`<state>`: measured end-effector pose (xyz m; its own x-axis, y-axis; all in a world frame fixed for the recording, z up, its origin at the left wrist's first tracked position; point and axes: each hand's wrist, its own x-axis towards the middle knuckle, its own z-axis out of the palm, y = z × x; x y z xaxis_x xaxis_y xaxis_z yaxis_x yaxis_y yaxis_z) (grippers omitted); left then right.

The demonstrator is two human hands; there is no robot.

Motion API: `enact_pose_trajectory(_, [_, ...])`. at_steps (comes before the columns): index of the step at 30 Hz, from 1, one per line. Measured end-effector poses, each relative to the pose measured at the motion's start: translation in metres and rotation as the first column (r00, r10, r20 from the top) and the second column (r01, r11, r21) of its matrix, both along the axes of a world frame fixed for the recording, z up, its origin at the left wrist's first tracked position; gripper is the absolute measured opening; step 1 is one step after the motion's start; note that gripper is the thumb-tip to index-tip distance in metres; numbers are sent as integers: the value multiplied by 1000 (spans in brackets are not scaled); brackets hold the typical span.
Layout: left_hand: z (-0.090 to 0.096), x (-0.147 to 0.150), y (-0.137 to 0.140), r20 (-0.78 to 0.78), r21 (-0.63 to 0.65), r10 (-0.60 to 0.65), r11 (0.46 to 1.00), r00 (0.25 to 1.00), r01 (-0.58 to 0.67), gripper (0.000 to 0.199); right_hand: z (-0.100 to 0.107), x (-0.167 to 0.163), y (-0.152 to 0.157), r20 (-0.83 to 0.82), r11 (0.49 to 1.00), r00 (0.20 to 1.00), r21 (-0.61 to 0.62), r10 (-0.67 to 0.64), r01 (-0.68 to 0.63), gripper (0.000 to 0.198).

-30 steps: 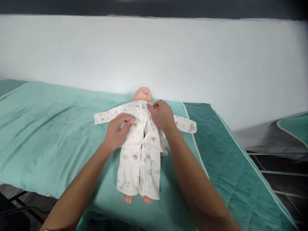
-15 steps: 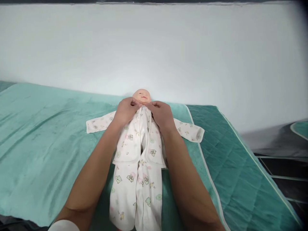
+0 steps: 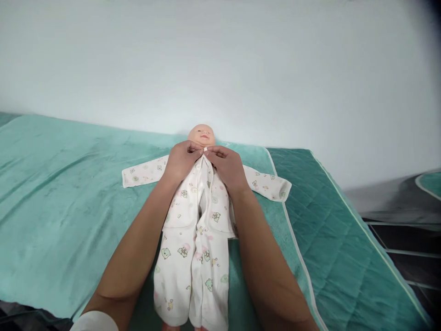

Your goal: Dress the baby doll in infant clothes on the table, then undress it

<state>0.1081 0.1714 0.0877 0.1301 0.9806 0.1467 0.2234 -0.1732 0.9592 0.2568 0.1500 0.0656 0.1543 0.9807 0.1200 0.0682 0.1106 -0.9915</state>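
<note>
A baby doll (image 3: pixel 201 133) lies on its back, its head by the wall and its feet toward me. It wears a white printed jacket (image 3: pixel 181 202) and matching trousers (image 3: pixel 174 276), with both sleeves spread sideways. At the collar, my left hand (image 3: pixel 184 158) pinches the jacket's edge from the left. My right hand (image 3: pixel 227 165) grips the opposite front edge, its fingertips close to the left ones, and a small white bit of cloth sticks up between them. Below the hands the jacket front hangs partly apart. The fingers hide the collar fastening.
A light green blanket (image 3: pixel 62 207) covers most of the bed. On the right a darker quilted cover (image 3: pixel 344 248) shows, sloping to the bed's edge. The white wall (image 3: pixel 220 64) stands right behind the doll's head. Metal bars (image 3: pixel 409 253) are at the far right.
Both hands have come closer together at the collar, bringing the jacket's two front edges nearer. The view has tilted slightly, and the doll's feet now show at the bottom.
</note>
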Motion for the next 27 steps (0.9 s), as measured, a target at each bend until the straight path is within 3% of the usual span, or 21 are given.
enact_pose_trajectory(4, [-2,-3,-1,79,-59,-17,998,997,22,4,5,-1,-5,57,999,998,-32,30,-28,26])
enact_pose_trajectory(10, [-3,-3,0,130,-109,-53,992,990,68,19,10,-5,-8,251,997,965,-56,73,-61,23])
enact_pose_trajectory(19, [-3,-3,-2,271,-222,-8,972,963,70,17,13,-9,-18,330,999,943,-41,32,-19,28])
enact_pose_trajectory(23, [-3,-4,-3,228,-199,-24,978,973,70,18,9,-8,-21,284,999,958,-20,-38,46,20])
enact_pose_trajectory(27, [-6,-6,-3,119,-102,-39,993,992,52,16,1,-8,-23,297,991,947,83,-125,105,17])
